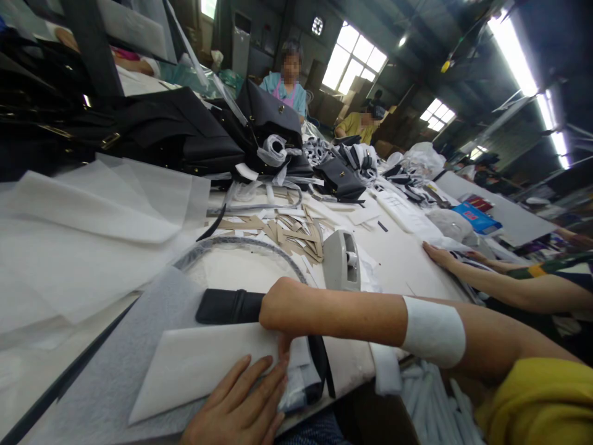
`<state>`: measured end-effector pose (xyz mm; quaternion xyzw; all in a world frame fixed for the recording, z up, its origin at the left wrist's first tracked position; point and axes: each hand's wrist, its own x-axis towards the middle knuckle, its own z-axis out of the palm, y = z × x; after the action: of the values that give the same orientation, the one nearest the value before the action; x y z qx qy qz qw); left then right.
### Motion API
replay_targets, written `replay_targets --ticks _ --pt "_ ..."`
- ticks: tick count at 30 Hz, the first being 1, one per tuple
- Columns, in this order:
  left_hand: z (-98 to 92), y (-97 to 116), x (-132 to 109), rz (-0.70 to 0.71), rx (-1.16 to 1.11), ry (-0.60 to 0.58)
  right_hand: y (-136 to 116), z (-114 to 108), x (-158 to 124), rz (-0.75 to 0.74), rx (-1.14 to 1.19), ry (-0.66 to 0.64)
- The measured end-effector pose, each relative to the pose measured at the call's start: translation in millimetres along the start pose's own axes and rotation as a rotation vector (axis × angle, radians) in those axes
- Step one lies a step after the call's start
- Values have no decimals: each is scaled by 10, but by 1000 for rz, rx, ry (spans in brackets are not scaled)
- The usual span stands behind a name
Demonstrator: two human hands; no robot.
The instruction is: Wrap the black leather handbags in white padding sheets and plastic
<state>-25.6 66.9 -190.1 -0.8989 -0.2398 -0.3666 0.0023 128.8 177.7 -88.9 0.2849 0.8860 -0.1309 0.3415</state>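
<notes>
While L hand (236, 402) lies flat, fingers released, on the folded white foam sheet (194, 364) at the table (398, 259) near edge, R hand (278, 306) is clenched on the black strap (227, 306), which lies just beyond the sheet. Tape dispenser (343, 259) stands just behind R wrist.

Factory workshop, prob. bag assembly: long worktable (398, 259) w/ black bags (273, 117), cardboard offcuts (296, 235), coworkers (287, 83), high windows (354, 55).
</notes>
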Motion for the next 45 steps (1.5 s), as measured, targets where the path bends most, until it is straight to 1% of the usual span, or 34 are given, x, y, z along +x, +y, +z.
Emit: replay_targets --ticks 1,2,6,9,11,14,18,21,24,26,28,29,31,34,36,38,41,45 --pt "-9 -14 12 33 8 -31 28 0 1 -3 -41 -15" --pt "-19 -29 25 43 11 -36 59 0 5 0 -70 -32" --pt "-47 -96 71 83 22 -7 202 3 40 61 -55 -81" --pt "-61 -135 84 150 50 -38 314 29 64 54 28 -103" --pt "-73 -144 87 168 66 -35 377 69 69 49 118 -127" --pt "-104 -126 105 201 103 -73 442 145 55 46 218 -107" --pt "-176 -65 163 212 116 -123 496 210 -40 85 310 27" --pt "-221 -21 174 197 109 -134 486 242 -214 216 315 202" --pt "-220 -8 131 193 131 -142 350 348 -410 355 301 383" --pt "-203 -11 99 215 169 -166 202 461 -479 381 333 468" --pt "-190 -13 90 233 203 -184 72 562 -471 391 383 514" --pt "-187 -13 96 238 212 -184 33 591 -442 399 411 510" --pt "-186 -10 118 243 218 -182 24 592 -355 415 460 433" --pt "-185 -8 144 230 211 -186 138 494 -218 412 500 270" --pt "-176 -11 141 216 210 -188 237 435 -145 402 516 221" --pt "-163 -17 130 205 210 -188 321 423 -92 391 544 223" --pt "-153 -26 125 208 213 -187 417 475 -63 375 614 242" --pt "-185 -24 156 230 215 -193 463 529 -187 335 715 289"
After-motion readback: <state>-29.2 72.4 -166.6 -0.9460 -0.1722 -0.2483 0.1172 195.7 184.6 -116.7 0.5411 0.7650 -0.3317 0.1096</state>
